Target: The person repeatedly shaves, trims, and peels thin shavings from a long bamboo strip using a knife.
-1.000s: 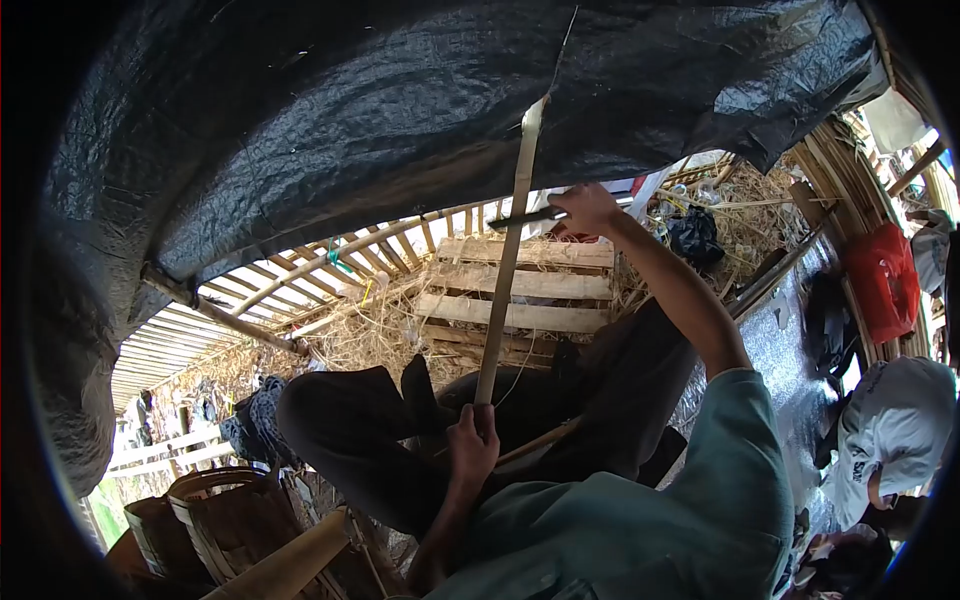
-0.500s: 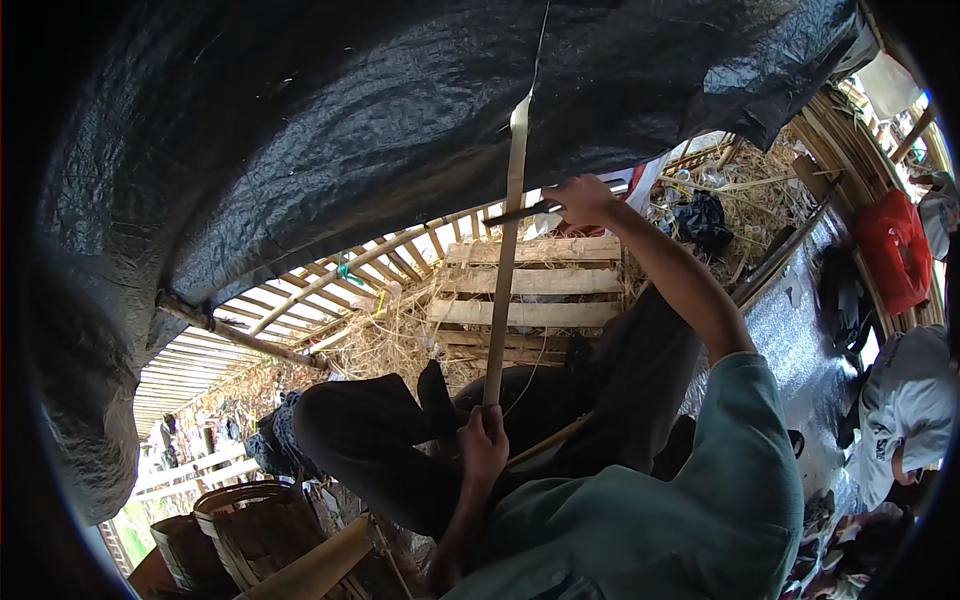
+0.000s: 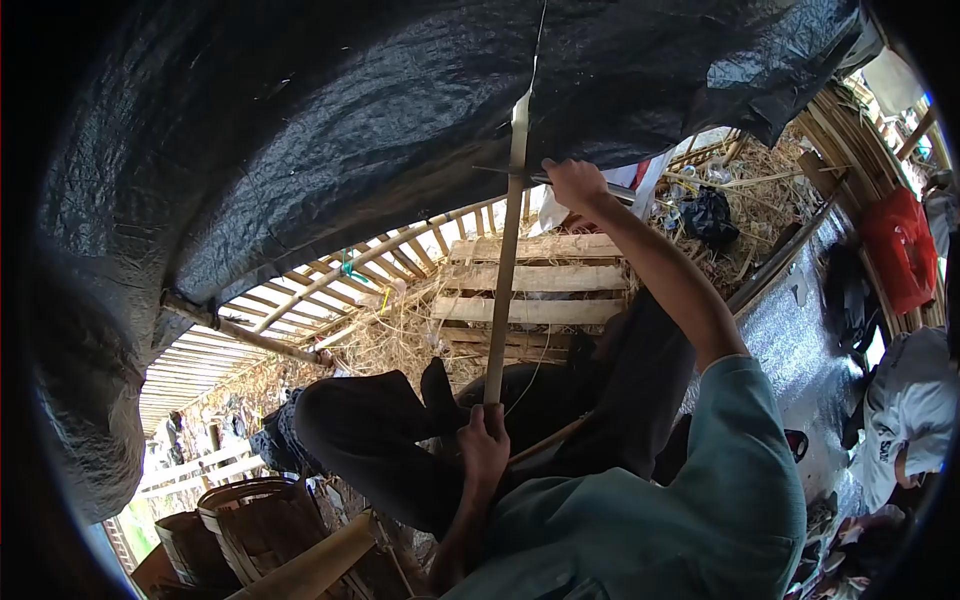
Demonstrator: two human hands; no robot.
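Note:
A long pale bamboo strip (image 3: 507,265) runs upright through the middle of the view, with a thin sliver (image 3: 541,45) trailing from its top end. My left hand (image 3: 484,445) is closed round the strip's lower end, above my dark trousers. Higher up and to the right, my right hand (image 3: 578,187) is closed on the handle of a knife. The knife's thin dark blade (image 3: 490,169) lies across the strip near its upper part, seen almost edge-on.
Black plastic sheeting (image 3: 400,120) hangs across the top. A wooden slatted panel (image 3: 535,280) lies on straw beyond my legs. Woven baskets (image 3: 262,525) stand at lower left. A red bag (image 3: 897,250) hangs at right, above a co-worker in a light shirt (image 3: 912,410).
My right hand and the knife have moved up along the strip, and the blade has turned nearly edge-on. My left hand keeps its hold on the lower end. The whole view has shifted slightly.

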